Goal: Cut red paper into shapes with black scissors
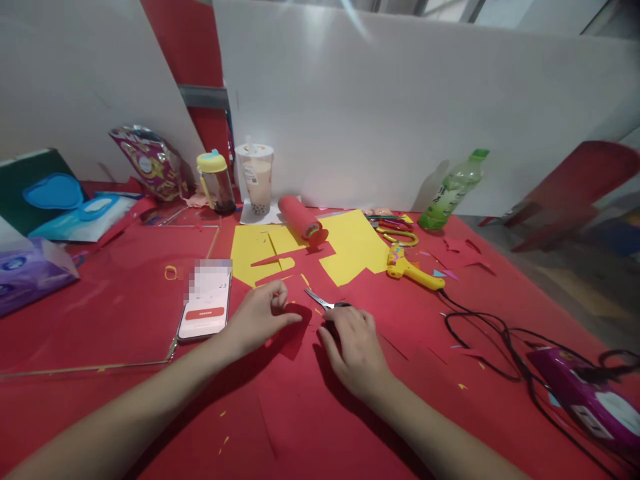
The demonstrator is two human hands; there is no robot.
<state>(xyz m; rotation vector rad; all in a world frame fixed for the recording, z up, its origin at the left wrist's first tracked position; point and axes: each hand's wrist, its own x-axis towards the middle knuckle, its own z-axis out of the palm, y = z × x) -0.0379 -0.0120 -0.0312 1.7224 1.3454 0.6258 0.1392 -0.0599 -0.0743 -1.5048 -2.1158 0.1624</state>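
My left hand hovers over red paper pieces. Its fingers are loosely curled and the thumb sticks out apart from them; nothing shows between them. To its right, my right hand has its bent fingers over the black handles of a pair of scissors. The metal blades point up and to the left, away from me, and the hand partly hides the handles. Beyond both hands lie yellow paper sheets and a cut yellow strip. A red paper-covered roll rests on the yellow paper.
A phone lies beside my left forearm. At right are a yellow glue gun, black cables and a purple power strip. A milk tea cup, a lidded bottle and a green bottle stand along the back.
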